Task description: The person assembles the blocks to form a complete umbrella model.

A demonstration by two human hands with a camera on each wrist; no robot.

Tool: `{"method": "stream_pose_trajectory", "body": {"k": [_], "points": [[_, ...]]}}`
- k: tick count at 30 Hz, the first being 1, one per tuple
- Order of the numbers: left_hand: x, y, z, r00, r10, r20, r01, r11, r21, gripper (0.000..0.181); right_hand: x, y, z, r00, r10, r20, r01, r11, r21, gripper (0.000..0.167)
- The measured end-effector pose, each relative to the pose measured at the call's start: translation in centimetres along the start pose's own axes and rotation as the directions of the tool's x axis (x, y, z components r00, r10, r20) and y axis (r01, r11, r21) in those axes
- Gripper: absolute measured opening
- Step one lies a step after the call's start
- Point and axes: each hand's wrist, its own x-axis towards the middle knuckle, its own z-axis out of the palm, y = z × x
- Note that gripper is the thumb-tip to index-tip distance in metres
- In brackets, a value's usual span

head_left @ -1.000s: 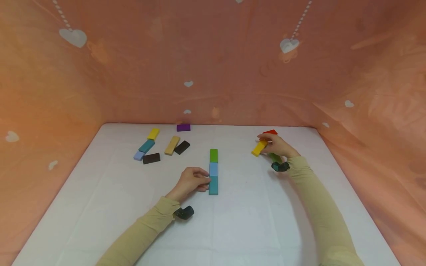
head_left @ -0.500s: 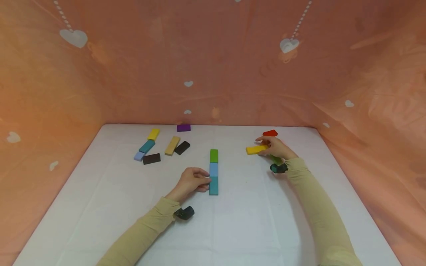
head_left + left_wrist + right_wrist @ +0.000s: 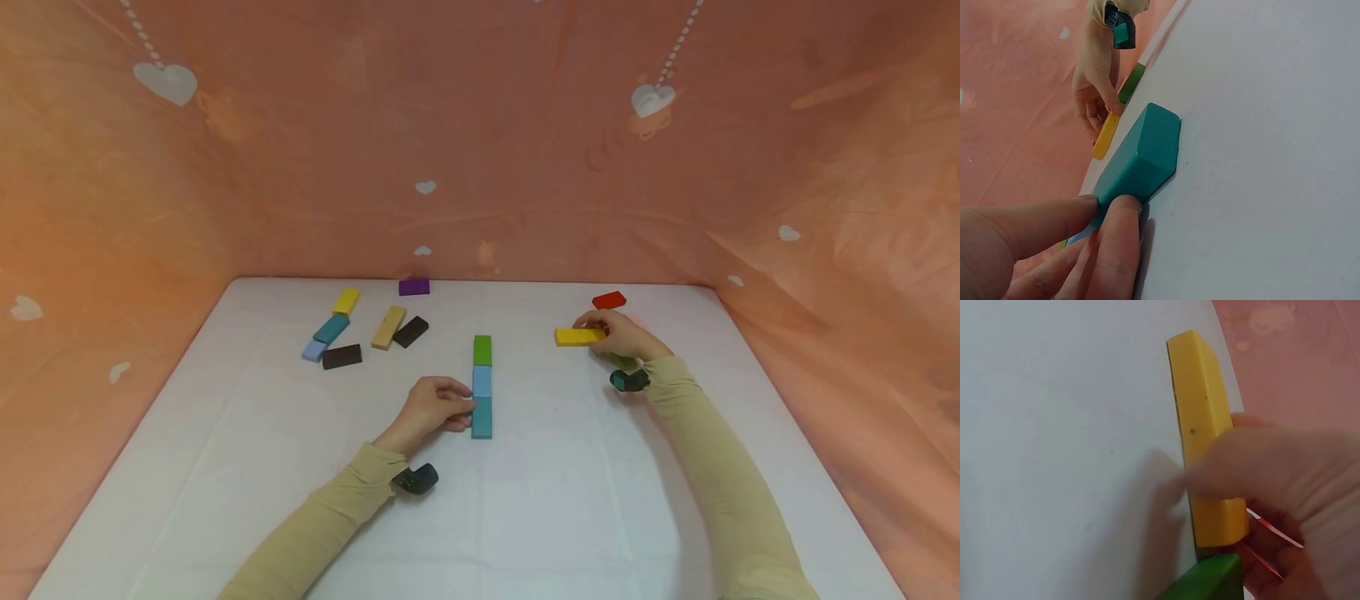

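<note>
A teal block (image 3: 482, 417), a light blue block (image 3: 482, 381) and a green block (image 3: 482, 350) lie end to end in a line at mid-table. My left hand (image 3: 429, 410) is at the line's left side; in the left wrist view its thumb and a finger touch the side of the teal block (image 3: 1141, 156). Further right, my right hand (image 3: 624, 335) pinches a yellow block (image 3: 576, 337) lying crosswise on the table. In the right wrist view the thumb covers part of the yellow block (image 3: 1194, 406), and a green block (image 3: 1210, 578) is close to its lower end.
A red block (image 3: 609, 300) lies behind my right hand. At the back left are a purple block (image 3: 414, 287), a yellow block (image 3: 346, 301), a tan block (image 3: 388, 327), two dark blocks (image 3: 342, 357) and two blue-toned blocks. Orange cloth (image 3: 480, 167) walls the table.
My right hand has turned the yellow block from a slant to crosswise and shifted it slightly left, away from the red block. My left hand has stayed by the line of blocks.
</note>
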Motion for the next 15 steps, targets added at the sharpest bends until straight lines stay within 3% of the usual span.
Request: {"method": "stream_pose_trajectory", "body": {"k": [8,13,15], "points": [[-0.3,0.3,0.0,1.0,0.0,0.005,0.0,1.0,0.004,0.025,0.1,-0.6,0.0,1.0,-0.026,0.01,0.027,0.999,-0.045,0.035],[-1.7,1.9,0.2,1.0,0.02,0.015,-0.02,1.0,0.014,0.026,0.5,-1.7,0.1,0.999,-0.036,0.02,0.037,0.998,-0.058,0.036],[-1.7,2.0,0.2,1.0,0.016,0.011,-0.016,1.0,0.015,0.025,0.7,-1.9,0.3,0.998,-0.068,0.018,0.069,0.997,-0.035,0.035]]}}
